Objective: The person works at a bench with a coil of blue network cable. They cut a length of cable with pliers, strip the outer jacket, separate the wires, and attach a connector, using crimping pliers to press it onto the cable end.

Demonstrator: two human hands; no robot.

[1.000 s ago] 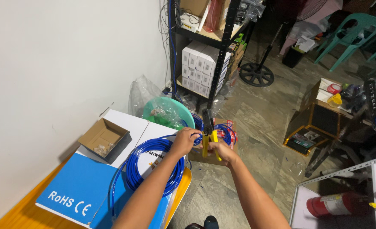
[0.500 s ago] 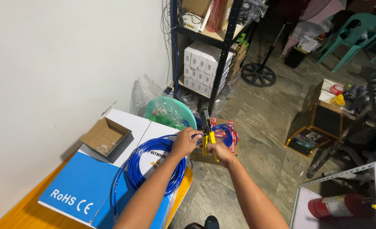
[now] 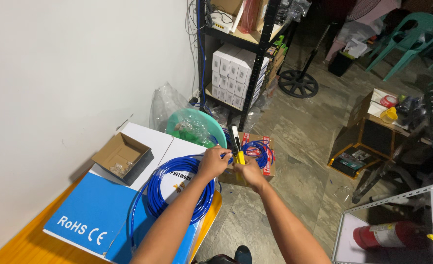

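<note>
Cluttered workshop floor and a metal shelf lie beyond a bench (image 3: 21, 244) holding a large blue-and-white box (image 3: 94, 220) and a coil of blue cable (image 3: 177, 188). Left hand (image 3: 212, 162) pinches the cable's free end; right hand (image 3: 248, 173) is closed around a yellow-handled crimping tool (image 3: 237, 146), held over the bench edge. Its long axis runs near upright, head pointing away from the person. Work seems early: the cable end meets the tool, no plug visibly fitted.

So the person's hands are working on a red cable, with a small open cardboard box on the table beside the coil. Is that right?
Not quite: the cable is blue, not red, as the head view shows. The rest holds: both hands, left and right, work on it, and the small open box sits beside the coil.
</note>
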